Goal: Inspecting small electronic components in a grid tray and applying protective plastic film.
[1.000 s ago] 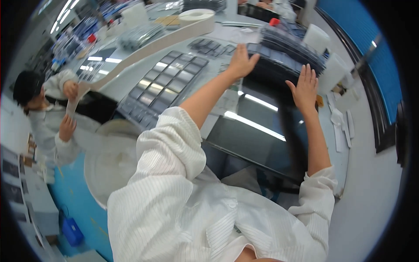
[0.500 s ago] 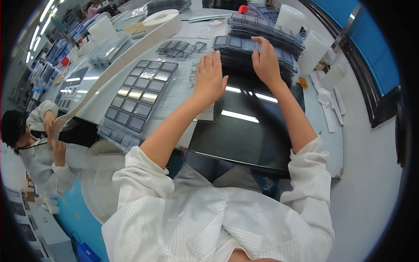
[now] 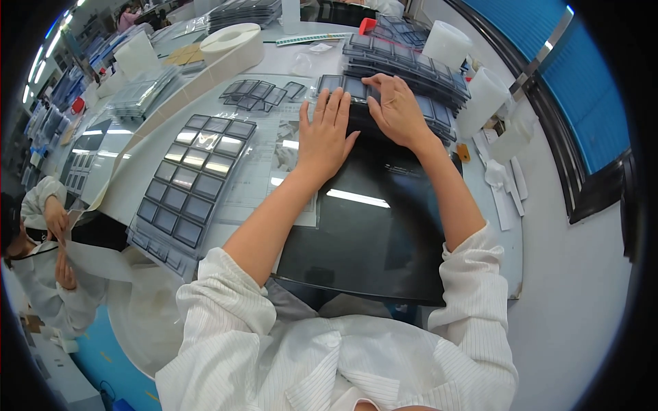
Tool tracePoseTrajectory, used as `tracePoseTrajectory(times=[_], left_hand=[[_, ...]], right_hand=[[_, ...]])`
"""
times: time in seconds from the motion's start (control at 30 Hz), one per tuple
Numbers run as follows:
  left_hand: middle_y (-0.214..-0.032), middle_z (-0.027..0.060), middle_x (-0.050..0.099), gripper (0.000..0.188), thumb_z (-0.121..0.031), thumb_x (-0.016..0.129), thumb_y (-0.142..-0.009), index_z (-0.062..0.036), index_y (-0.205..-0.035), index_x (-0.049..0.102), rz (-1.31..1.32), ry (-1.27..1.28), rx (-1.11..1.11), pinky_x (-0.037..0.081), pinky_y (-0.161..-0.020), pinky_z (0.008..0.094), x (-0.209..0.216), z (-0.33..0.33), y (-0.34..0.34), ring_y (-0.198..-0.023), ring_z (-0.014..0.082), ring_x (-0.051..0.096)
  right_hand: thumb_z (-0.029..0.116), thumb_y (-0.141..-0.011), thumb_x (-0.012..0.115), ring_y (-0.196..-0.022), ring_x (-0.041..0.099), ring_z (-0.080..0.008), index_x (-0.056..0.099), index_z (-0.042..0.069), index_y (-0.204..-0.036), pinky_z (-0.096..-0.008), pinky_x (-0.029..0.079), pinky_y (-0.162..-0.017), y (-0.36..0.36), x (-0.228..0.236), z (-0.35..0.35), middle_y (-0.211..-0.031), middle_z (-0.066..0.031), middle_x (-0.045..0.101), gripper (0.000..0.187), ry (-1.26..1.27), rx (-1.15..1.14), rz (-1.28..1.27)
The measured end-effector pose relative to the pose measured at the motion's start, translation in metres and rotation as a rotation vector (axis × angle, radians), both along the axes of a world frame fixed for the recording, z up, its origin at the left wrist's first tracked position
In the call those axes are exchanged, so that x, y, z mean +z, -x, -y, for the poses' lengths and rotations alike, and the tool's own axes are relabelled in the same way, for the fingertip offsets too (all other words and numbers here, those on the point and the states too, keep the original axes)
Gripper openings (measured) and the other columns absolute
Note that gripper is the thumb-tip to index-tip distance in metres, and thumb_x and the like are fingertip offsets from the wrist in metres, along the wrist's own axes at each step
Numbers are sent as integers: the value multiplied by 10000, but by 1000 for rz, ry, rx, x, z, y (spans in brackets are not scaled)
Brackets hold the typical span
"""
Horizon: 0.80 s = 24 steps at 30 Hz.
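Note:
A stack of trays with dark-framed, grey rectangular panels (image 3: 330, 83) lies at the far side of the black glossy board (image 3: 363, 240). My left hand (image 3: 323, 137) is stretched out over the stack's left end, fingertips at the front row of panels and thumb held apart. Beside it, my right hand (image 3: 399, 113) bends over the same row, its fingertips at a panel and its thumb lower down, apart from the fingers. Whether the right fingertips pinch anything is hard to see. To the left lies a clear tray of framed panels (image 3: 184, 177).
Loose framed panels (image 3: 255, 94) lie beyond the tray. Another tray stack (image 3: 411, 65) stands behind mine, with white rolls (image 3: 483, 101) at its right. A wide paper roll (image 3: 229, 41) trails a strip leftward to a co-worker (image 3: 58, 274). A window sill (image 3: 576, 185) borders the right.
My right hand has slid left along the front row, closer to my left hand, its fingers more bent. My left hand stays outstretched at the stack's left end. The whole view has shifted slightly.

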<state>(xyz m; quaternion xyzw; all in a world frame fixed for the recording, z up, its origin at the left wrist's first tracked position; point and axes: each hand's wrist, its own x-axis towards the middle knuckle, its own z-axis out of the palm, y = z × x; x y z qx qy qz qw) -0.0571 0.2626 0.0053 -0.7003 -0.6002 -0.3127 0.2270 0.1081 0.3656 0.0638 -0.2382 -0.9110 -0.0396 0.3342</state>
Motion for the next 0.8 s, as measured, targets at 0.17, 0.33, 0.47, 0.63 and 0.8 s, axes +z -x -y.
tracePoseTrajectory(times=[0.17, 0.33, 0.47, 0.63, 0.8], left_hand=[[-1499, 93, 356, 750, -368, 669, -849, -57, -1454, 353, 26, -16, 0, 206, -1123, 534, 0, 2, 1, -1409, 279, 290], [-1508, 98, 340, 758, -348, 685, -839, -52, -1452, 352, 75, -3, -16, 211, -1125, 528, 0, 1, 0, -1413, 282, 282], [-1485, 119, 368, 755, -354, 686, -824, -35, -1436, 377, 69, -16, -18, 211, -1114, 561, -4, 0, 3, -1416, 302, 280], [-1518, 154, 319, 756, -350, 685, -815, -27, -1430, 387, 75, 8, -43, 170, -1137, 569, -8, -5, 0, -1458, 307, 210], [-1474, 172, 344, 662, -313, 636, -836, -26, -1392, 419, 154, -117, -34, 189, -1128, 576, -9, -1, 8, -1422, 398, 217]], right_hand=[[174, -925, 514, -1225, 488, -341, 375, -38, -1293, -396, 310, -1096, -1, 9, 5, -1295, -129, 589, 446, 37, -91, 27], [171, -938, 493, -1261, 468, -341, 340, -43, -1336, -402, 313, -1096, 14, 19, 1, -1317, -143, 577, 477, 46, 14, -20], [196, -951, 502, -1279, 453, -351, 332, -37, -1359, -406, 330, -1085, 41, 23, -2, -1328, -170, 563, 500, 123, 174, -47], [241, -961, 531, -1274, 450, -368, 360, -27, -1380, -403, 339, -1079, 52, 15, -7, -1348, -195, 522, 526, 142, 55, 57], [161, -936, 573, -1262, 450, -357, 445, -9, -1334, -404, 326, -1082, 68, 19, 60, -1338, -202, 497, 451, 103, 228, -132]])
